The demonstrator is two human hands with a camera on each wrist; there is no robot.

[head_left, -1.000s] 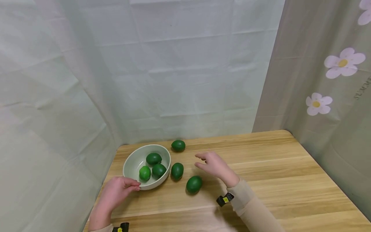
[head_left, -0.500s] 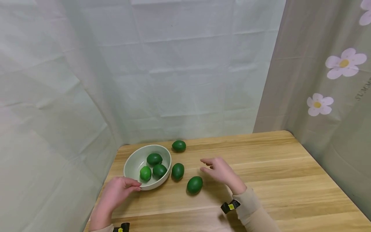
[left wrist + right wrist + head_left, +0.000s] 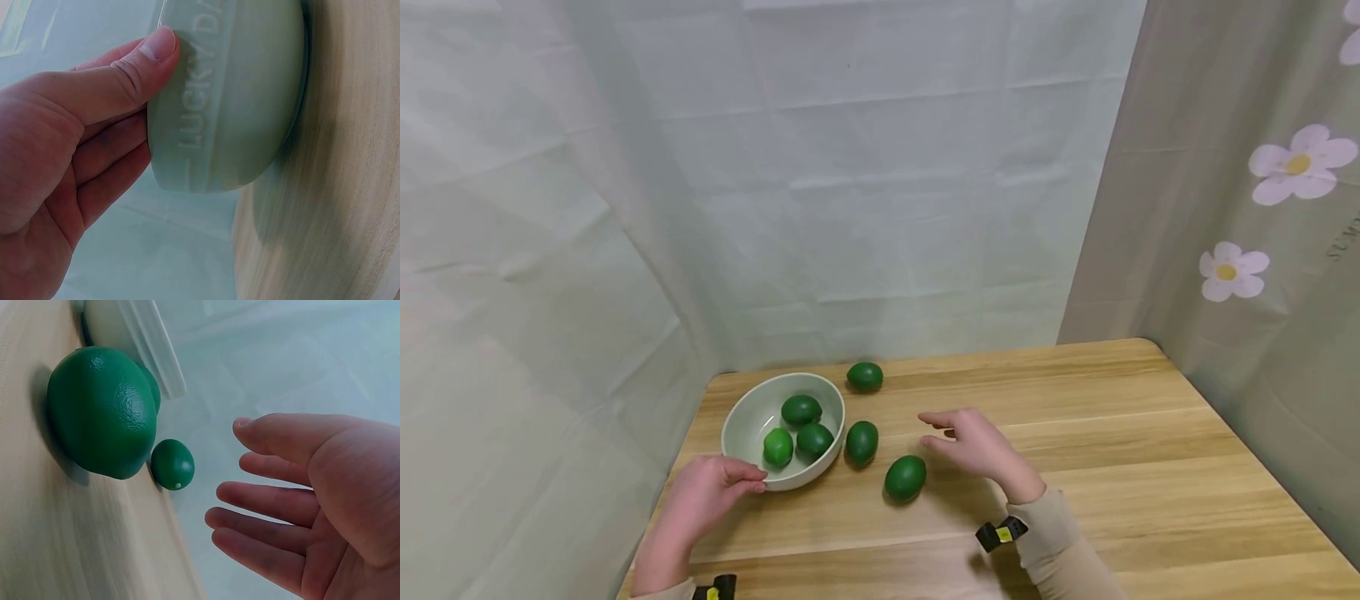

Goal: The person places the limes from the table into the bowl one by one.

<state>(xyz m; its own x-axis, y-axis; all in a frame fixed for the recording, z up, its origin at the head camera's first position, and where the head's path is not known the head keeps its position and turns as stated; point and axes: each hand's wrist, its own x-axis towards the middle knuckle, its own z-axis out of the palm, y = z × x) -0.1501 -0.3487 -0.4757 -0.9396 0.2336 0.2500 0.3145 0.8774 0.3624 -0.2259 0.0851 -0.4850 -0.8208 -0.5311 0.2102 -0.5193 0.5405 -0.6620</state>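
A pale green bowl at the table's left holds two dark green fruits and one brighter green fruit. The left hand pinches the bowl's near rim; in the left wrist view its thumb lies on the outer wall by raised lettering. Right of the bowl, three dark green fruits lie on the wood: one at the back, one beside the bowl, one nearer the front. The right hand hovers empty to their right, fingers apart and extended in the right wrist view.
The wooden table reaches far to the right of the right hand. Behind it hangs a pale curtain, with a flowered grey-brown curtain on the right. Each wrist wears a black band, the right one over a beige sleeve.
The right hand has drawn a little to the right and toward the front, away from the loose fruits. The left hand stays on the bowl's rim, and the fruits lie as before.
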